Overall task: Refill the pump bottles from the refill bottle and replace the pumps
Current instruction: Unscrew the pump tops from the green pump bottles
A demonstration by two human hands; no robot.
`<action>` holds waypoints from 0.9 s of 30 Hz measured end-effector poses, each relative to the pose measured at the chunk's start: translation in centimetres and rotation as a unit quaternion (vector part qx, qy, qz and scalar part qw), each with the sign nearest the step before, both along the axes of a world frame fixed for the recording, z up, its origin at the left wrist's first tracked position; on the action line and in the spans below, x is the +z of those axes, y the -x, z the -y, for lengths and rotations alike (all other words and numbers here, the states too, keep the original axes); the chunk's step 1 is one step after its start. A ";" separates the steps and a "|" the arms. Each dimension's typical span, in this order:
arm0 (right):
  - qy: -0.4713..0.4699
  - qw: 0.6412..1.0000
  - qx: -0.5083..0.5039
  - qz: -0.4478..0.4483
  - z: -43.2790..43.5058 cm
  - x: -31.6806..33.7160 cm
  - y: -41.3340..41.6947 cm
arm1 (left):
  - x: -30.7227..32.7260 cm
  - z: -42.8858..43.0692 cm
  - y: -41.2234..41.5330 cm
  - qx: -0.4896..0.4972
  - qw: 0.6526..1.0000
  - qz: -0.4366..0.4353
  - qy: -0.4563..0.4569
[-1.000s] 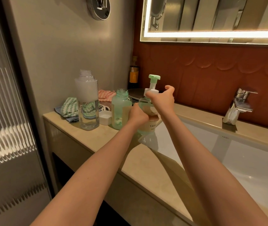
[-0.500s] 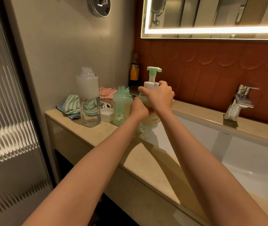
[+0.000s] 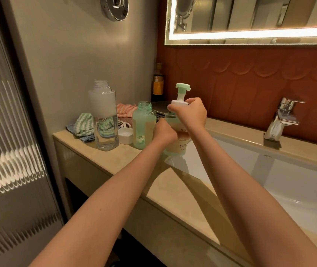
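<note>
A pale green pump bottle (image 3: 180, 146) with a beige label stands at the left end of the sink. My left hand (image 3: 164, 131) grips its body. My right hand (image 3: 191, 112) is closed around the white collar of the pump (image 3: 181, 93), whose green head sticks up above my fingers. To the left stands a second green bottle (image 3: 144, 126) with an uncovered neck and no pump. Further left is the tall clear refill bottle (image 3: 104, 114), uncapped, with liquid in its lower part.
A white cap (image 3: 125, 136) lies between the refill bottle and the green bottle. Folded cloths (image 3: 83, 126) are piled against the wall. The beige counter (image 3: 115, 160) runs to a white sink (image 3: 288, 182) with a chrome tap (image 3: 282, 118). A dark bottle (image 3: 158, 84) stands in the corner.
My right hand has closed down over the pump's collar and turned on it. The camera has shifted slightly; the bottles have stayed in place.
</note>
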State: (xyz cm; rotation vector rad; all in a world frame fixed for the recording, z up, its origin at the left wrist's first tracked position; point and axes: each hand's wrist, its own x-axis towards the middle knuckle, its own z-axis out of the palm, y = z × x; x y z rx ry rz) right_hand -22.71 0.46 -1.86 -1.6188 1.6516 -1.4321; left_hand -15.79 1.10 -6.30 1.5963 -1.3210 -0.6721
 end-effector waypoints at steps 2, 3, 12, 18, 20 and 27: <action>-0.013 1.000 0.024 0.008 -0.1 0.1 0.2 | -0.1 0.0 -0.1 -0.004 1.000 -0.006 -0.005; -0.019 0.999 0.033 0.008 -0.2 0.1 0.2 | -0.2 0.1 -0.2 -0.002 1.000 -0.012 -0.003; -0.014 0.999 0.029 -0.027 0.0 -0.1 0.0 | -0.6 0.4 0.1 0.007 1.000 -0.019 -0.016; -0.012 0.994 0.088 0.058 0.0 0.5 0.0 | -0.3 0.7 -0.3 -0.004 0.998 -0.060 -0.001; -0.020 0.994 0.099 0.030 -0.1 0.1 -0.5 | -0.2 1.0 -0.5 0.002 0.996 -0.086 0.007; 0.005 1.000 0.021 0.019 0.1 -0.2 -0.7 | 0.5 0.2 -0.1 -0.027 0.999 -0.034 0.024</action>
